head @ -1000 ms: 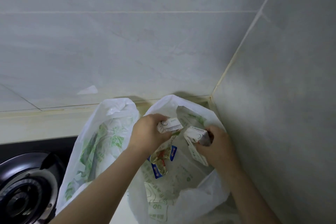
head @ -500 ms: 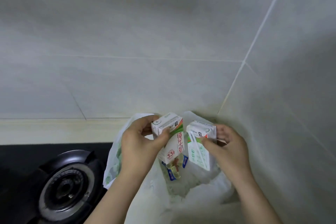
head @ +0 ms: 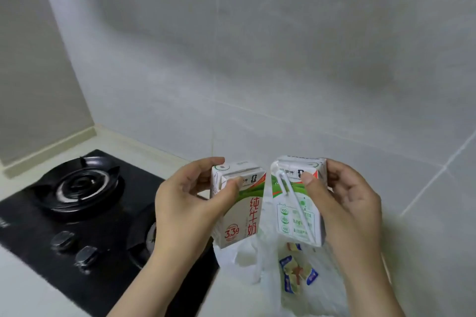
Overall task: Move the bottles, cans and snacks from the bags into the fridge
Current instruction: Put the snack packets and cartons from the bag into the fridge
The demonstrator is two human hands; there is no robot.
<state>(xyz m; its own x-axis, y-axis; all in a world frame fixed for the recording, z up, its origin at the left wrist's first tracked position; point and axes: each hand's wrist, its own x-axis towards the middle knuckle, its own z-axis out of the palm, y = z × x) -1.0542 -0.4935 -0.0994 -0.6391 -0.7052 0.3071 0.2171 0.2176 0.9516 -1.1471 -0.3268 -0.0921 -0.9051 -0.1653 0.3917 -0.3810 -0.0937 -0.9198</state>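
Hands both occupied. Left hand [head: 188, 203] grips the left carton [head: 242, 216] near its top, thumb across the front face and fingers curled behind, where we cannot see the tips. Right hand [head: 353, 208] grips the right carton [head: 286, 219] the same way, thumb on the upper front edge and fingers wrapped round the far side. Both milk cartons are roughly upright, slightly tilted, side by side between the hands. A narrow gap separates them, so as far as we can tell they do not touch.

Left carton: front face toward us, red characters and "3.3g" legible; the small print on top is blurred. Right carton: back panel toward us, with a wrapped straw [head: 296, 203] fixed diagonally across it. The panel text is too small to read.

Below the hands a white plastic bag [head: 244, 257] sits on the counter [head: 25, 285], mouth open, its lower part cut off by the frame. Inside, under the right carton, lie snack packets [head: 296, 273] in blue and yellow wrappers. Their count is uncertain, since the bag's film hazes them. What else the bag holds we cannot tell.

Left of the left hand is a black stove [head: 31, 219]. One burner [head: 79, 185] is in full view, and a second burner [head: 144, 234] is mostly hidden behind the left arm. Two knobs [head: 86, 256] are motion-blurred. A grey tiled wall [head: 283, 59] stands beyond both hands.
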